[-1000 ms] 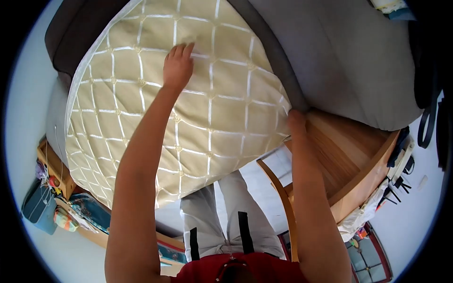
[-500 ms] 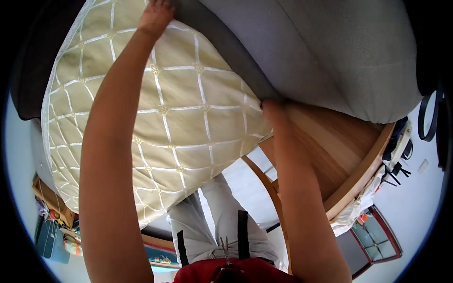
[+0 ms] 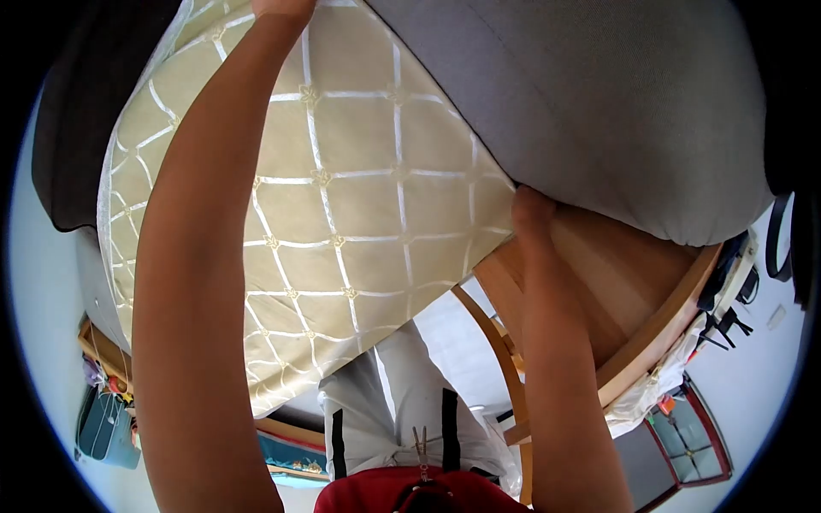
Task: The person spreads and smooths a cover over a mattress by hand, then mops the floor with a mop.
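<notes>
A cream cloth [image 3: 363,209] with a white lattice and small flower motifs is spread across the middle of the head view. Its upper right edge runs against a grey cushion [image 3: 633,111]. My right hand [image 3: 534,208] is closed on the cloth's right corner, where the cushion meets a wooden surface. At the top border, my left hand [image 3: 285,7] lies over the cloth's far part. Its fingers are cut off by the frame, so I cannot see whether they grip.
Beside my right forearm is a wooden surface [image 3: 611,265] with a curved wooden rim [image 3: 663,329]. A dark cushion [image 3: 90,111] stands at the left. A teal bin [image 3: 107,423] is at the lower left, and a red-framed glass panel [image 3: 691,440] at the lower right.
My right hand has moved right and slightly down with the cloth corner. The cloth is pulled tauter along the cushion, covering the dark grey strip. My left hand has slipped farther past the top edge.
</notes>
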Tool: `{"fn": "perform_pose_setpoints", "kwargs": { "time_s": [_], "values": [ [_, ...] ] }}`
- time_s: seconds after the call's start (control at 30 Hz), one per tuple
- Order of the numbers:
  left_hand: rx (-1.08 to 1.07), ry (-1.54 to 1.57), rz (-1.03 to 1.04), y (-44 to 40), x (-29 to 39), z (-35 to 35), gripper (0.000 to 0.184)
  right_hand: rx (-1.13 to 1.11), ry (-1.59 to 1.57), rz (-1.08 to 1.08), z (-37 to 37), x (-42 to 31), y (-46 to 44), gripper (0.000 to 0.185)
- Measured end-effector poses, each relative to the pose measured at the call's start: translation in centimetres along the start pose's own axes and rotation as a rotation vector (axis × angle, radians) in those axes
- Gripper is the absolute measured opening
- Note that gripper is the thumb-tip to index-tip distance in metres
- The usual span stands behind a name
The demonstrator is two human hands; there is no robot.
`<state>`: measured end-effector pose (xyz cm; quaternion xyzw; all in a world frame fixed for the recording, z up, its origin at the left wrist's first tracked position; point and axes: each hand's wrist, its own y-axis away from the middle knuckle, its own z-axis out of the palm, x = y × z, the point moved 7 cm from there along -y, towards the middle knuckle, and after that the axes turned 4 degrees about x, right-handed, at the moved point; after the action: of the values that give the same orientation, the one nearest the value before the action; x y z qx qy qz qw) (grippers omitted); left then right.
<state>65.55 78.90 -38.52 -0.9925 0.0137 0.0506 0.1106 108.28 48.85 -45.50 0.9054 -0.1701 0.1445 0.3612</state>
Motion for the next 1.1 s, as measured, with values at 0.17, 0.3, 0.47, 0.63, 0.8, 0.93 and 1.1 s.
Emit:
{"fn": "perform_pose_setpoints", "kwargs": {
  "time_s": [0.17, 0.3, 0.47, 0.63, 0.8, 0.93, 1.1],
  "values": [
    [-0.475, 0.299, -0.417, 2.5, -0.4, 10.1, 0.04, -0.002, -0.079, 0.135, 2.4, 0.4, -1.9, 0.043],
    [-0.386, 0.324, -0.338, 5.9, 1.7, 9.3, 0.068, 0.157, 0.223, -0.014, 7.2, 0.7, -3.4, 0.047],
    [-0.382, 0.163, -0.33, 5.3, 1.4, 11.9, 0.074, -0.349, 0.042, -0.015, -1.5, -5.5, 2.2, 0.044],
    [-0.344, 0.586, -0.328, 6.3, -0.1, 7.0, 0.095, 0.773, -0.45, -0.752, -11.2, -23.3, 9.1, 0.048],
    [-0.067, 0.418, -0.172, 16.3, -5.0, 3.9, 0.075, 0.71, -0.419, -0.649, -10.7, -29.4, 0.7, 0.063],
    [-0.165, 0.076, -0.532, 31.2, -14.6, 4.2, 0.065, 0.777, -0.414, -0.696, -10.6, -30.1, 0.4, 0.065],
    [-0.153, -0.093, -0.968, 41.6, -21.2, 4.1, 0.065, 0.812, -0.393, -0.746, -10.8, -30.6, -0.1, 0.066]
  ]
}}
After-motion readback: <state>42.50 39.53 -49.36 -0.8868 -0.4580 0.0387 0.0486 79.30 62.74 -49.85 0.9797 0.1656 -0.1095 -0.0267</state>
